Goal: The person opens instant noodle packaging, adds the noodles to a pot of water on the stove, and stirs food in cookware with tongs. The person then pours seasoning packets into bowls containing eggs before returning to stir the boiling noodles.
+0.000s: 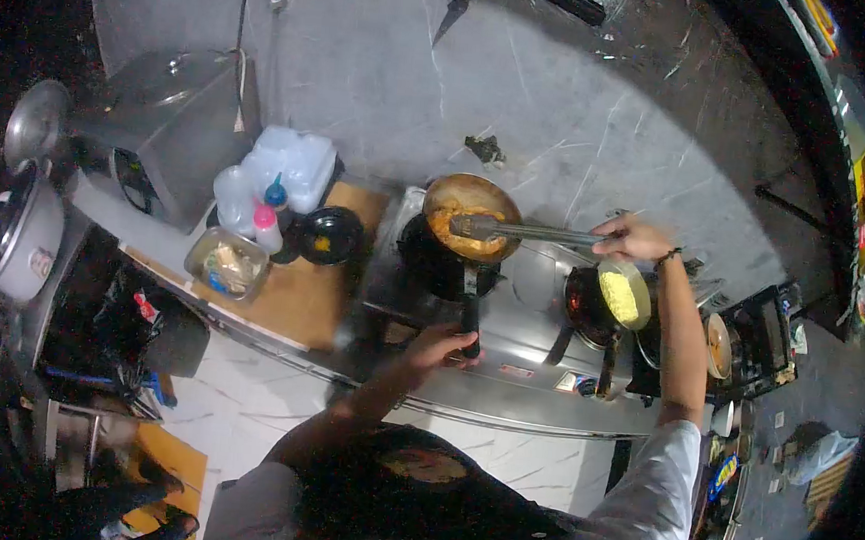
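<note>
At the far left, a white cooker (33, 242) stands near a steel box (168, 101). Next come a metal tray (194, 253) of food, clear plastic containers (294, 165), a pink-capped bottle (267, 230) and a black plate (348, 226), near or on a brown board (300, 306) on the surface (524, 327). The left hand (442, 347) has its grip closed around the handle of a frying pan (468, 188), which is over a burner and holds orange-brown food (475, 241). The right hand (637, 238) grips metal tongs (550, 235), their tips at that food. Below this hand, a bowl (640, 319) of yellow food is beside a dark pan (579, 302)
</note>
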A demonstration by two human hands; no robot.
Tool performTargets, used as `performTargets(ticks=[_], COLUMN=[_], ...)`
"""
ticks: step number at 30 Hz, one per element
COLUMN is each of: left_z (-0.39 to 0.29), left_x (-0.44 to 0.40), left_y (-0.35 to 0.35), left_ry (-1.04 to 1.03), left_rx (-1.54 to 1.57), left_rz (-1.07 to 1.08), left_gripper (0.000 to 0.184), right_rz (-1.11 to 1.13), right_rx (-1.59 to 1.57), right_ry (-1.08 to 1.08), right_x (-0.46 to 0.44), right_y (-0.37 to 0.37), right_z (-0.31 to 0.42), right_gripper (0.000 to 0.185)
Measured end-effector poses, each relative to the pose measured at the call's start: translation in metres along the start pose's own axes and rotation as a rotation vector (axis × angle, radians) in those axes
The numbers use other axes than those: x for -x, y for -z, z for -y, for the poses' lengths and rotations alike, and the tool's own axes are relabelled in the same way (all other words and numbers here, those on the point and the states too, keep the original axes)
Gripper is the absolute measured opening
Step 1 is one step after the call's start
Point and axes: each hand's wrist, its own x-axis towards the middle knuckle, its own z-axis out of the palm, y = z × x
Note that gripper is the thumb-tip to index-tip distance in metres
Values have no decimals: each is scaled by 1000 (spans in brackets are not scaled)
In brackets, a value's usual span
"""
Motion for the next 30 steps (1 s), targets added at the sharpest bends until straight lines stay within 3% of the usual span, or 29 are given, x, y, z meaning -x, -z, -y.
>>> performTargets(ticks=[3,9,15,17,19,21,26,28,30], left_z=[1,2,2,1,-1,-6,-9,-12,-18], left_x=[-1,1,4,5,9,13,17,19,20], left_y=[3,0,1,-2,-5,-9,-8,-9,-11], left_ry=[-19,-31,-26,-16,-2,-10,-6,-24,28], left_rx=[-41,-3,-36,-20,-5,-38,-56,-50,-73], left_rz=[5,-18,-17,-32,-43,-58,-43,-33,-41], left_gripper=[24,31,31,32,32,34,38,41,34], right_rz=[58,126,-77,-290,-307,-316,-311,-186,-293], right_rx=[-42,-125,218,203,121,251,496,537,541], right_ry=[148,0,101,89,22,-67,-23,-112,-20], right_x=[-26,-9,24,40,52,50,7,-1,-13], right_y=[-19,-21,-2,5,5,7,-21,-35,-58], right_z=[-24,-9,8,21,49,63,70,92,96], right_gripper=[30,30,35,27,28,28,33,45,42])
